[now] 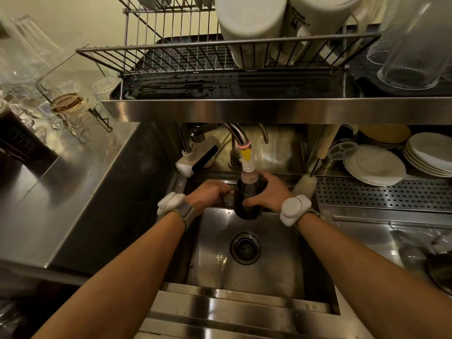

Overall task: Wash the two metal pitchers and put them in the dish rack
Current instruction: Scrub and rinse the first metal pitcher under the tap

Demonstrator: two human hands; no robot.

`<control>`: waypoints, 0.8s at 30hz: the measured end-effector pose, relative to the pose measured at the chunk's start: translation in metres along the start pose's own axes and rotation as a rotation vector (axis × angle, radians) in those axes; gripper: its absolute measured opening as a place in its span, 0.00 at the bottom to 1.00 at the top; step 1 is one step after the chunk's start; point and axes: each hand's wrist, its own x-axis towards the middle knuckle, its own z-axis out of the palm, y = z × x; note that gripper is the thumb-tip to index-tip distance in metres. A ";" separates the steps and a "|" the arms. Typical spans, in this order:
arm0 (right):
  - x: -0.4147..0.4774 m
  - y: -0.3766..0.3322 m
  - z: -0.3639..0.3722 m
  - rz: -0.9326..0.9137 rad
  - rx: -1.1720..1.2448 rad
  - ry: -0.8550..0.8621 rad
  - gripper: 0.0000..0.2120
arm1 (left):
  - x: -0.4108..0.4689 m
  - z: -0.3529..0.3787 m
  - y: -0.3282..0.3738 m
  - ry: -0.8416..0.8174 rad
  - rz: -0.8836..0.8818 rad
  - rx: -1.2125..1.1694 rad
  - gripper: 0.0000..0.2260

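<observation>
I hold one dark metal pitcher [247, 208] upright over the sink [281, 260], right under the tap's ribbed nozzle [248, 170], whose tip reaches into its mouth. My left hand [208, 194] grips the handle on the pitcher's left side. My right hand [270, 193] wraps around its right wall. The wire dish rack [220, 48] stands on the shelf above the sink, its left part free of dishes. A second pitcher is not in view.
White containers [252, 23] and ribbed glasses [413, 45] fill the rack's right side. A bottle brush [305, 183] leans at the sink's right rim. Stacked plates [374, 165] sit on the perforated shelf at right. Glassware [68, 106] crowds the left counter. The drain [245, 248] lies below the pitcher.
</observation>
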 end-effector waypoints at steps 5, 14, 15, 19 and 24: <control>0.001 -0.012 0.002 -0.028 -0.044 0.085 0.39 | 0.005 -0.014 0.001 0.177 0.056 0.137 0.11; 0.005 -0.017 -0.004 -0.054 -0.114 0.006 0.37 | 0.005 -0.025 -0.003 0.268 0.094 0.349 0.12; 0.005 -0.018 -0.006 -0.049 -0.132 -0.021 0.36 | 0.004 -0.025 -0.003 0.271 0.096 0.349 0.12; 0.005 -0.019 -0.010 -0.036 -0.162 -0.012 0.36 | 0.005 -0.025 -0.004 0.262 0.111 0.365 0.11; 0.004 -0.016 -0.012 -0.020 -0.160 -0.061 0.35 | 0.005 -0.024 -0.005 0.241 0.105 0.387 0.12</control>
